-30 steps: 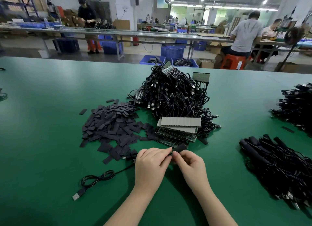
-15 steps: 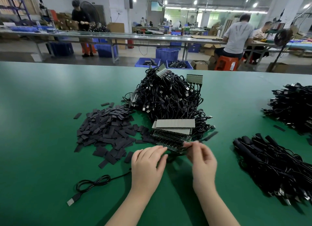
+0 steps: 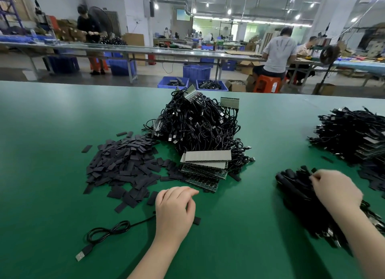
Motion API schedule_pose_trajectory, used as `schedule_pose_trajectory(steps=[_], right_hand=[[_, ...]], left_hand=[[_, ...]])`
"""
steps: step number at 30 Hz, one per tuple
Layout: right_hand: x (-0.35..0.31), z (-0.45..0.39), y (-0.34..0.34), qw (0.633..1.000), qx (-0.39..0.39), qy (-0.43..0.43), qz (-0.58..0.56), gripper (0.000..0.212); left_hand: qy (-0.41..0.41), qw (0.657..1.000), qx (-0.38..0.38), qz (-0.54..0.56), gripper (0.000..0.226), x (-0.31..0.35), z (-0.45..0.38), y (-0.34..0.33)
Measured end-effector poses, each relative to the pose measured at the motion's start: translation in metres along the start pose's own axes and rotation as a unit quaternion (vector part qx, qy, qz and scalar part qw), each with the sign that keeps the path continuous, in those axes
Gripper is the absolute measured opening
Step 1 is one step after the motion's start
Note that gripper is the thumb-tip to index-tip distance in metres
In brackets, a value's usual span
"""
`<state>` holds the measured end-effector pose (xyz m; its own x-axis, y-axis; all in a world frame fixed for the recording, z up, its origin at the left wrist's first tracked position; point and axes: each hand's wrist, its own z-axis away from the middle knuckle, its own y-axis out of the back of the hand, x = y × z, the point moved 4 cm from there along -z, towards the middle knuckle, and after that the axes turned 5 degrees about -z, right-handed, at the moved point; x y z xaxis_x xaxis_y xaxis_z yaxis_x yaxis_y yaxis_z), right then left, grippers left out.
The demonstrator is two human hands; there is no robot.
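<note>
Resting left hand (image 3: pixel 175 210) over sleeved end of USB cable (image 3: pixel 143 219), grip hidden | axis runs left to plug (image 3: pixel 80 256) | right hand (image 3: pixel 337 190) well apart, fingers bunched on finished bundle (image 3: pixel 295 187), pinch unclear

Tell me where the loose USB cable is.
Head view: the USB cable lies coiled on the table's near left, running into the left hand, below the black strips.

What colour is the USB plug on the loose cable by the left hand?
The USB plug has a silver tip and black body; head view.
</note>
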<state>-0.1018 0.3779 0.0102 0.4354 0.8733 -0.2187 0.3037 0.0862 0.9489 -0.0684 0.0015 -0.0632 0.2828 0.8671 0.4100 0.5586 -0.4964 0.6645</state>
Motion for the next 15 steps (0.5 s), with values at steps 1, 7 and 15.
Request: schedule_pose_trajectory(steps=[1,7,15], right_hand=[[0.004,0.002,-0.006,1.0,-0.003,0.009,0.015,0.025],[0.001,0.011,-0.006,0.998,0.048,0.019,0.023,0.027],[-0.046,0.051,0.004,0.984,0.155,0.073,-0.055,0.027]], left_hand=[[0.008,1.0,-0.005,0.001,0.034,0.0,0.0,0.0],[0.026,0.995,-0.093,0.008,0.027,-0.001,0.0,-0.004],[0.05,0.994,-0.088,0.045,0.03,-0.004,-0.003,-0.003]])
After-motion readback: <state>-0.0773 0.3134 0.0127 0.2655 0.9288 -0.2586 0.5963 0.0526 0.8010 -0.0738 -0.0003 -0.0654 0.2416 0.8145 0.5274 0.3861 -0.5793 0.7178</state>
